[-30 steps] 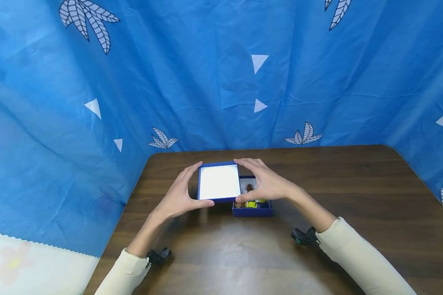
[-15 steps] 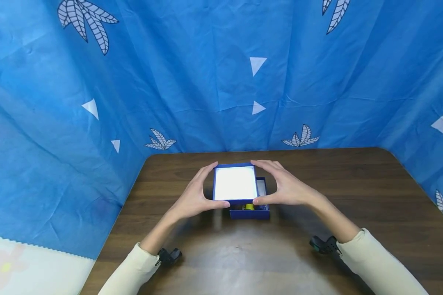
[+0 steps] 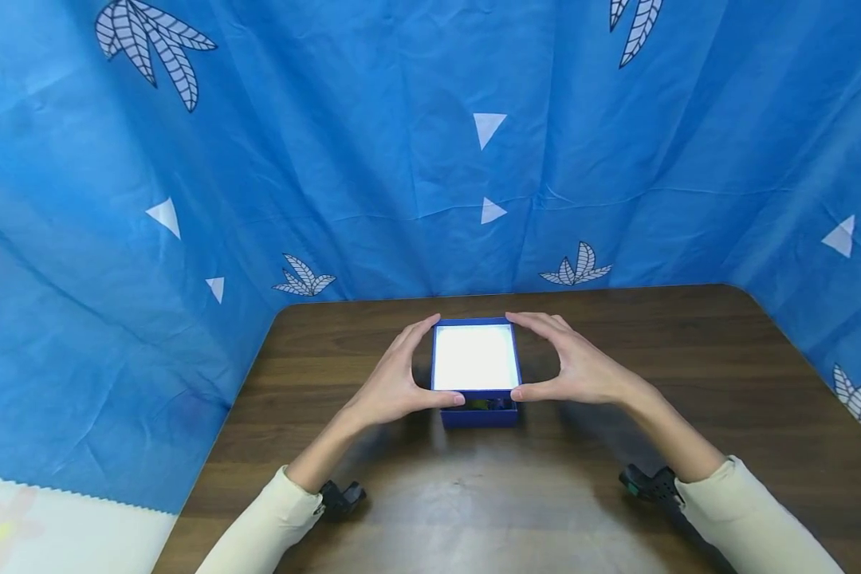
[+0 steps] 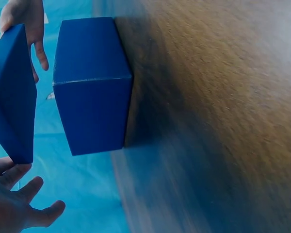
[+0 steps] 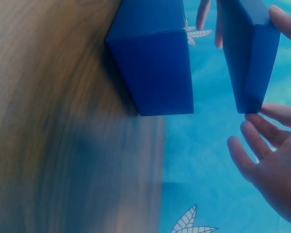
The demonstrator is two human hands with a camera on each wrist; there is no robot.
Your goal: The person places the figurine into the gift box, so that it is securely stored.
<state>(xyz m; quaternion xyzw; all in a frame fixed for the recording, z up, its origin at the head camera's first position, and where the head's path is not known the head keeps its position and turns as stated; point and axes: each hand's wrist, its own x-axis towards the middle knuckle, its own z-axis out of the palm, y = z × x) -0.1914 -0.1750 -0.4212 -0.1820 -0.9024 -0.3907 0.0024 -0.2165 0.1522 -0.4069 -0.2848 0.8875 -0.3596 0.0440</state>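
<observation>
A blue box lid with a bright white top (image 3: pixel 476 359) is held level over a deep blue box (image 3: pixel 479 418) on the table. The left hand (image 3: pixel 393 386) pinches the lid's left side between thumb and fingers. On the opposite side the right hand (image 3: pixel 584 368) grips it likewise, thumb at the front corner. Both wrist views show a gap between the lid (image 4: pixel 17 97) and the box (image 5: pixel 155 73). Most of the box's contents are hidden under the lid; only a dim strip shows at the front in the head view.
The box stands on a dark wooden table (image 3: pixel 473 494). A blue curtain (image 3: pixel 373 159) with leaf and triangle prints hangs behind and beside it. A small black device (image 3: pixel 340 498) sits at the left wrist, another black device (image 3: pixel 649 482) at the right.
Both hands have carried the lid rightward, from left of the box to above it. The box's contents, plainly seen earlier, are now mostly covered from view.
</observation>
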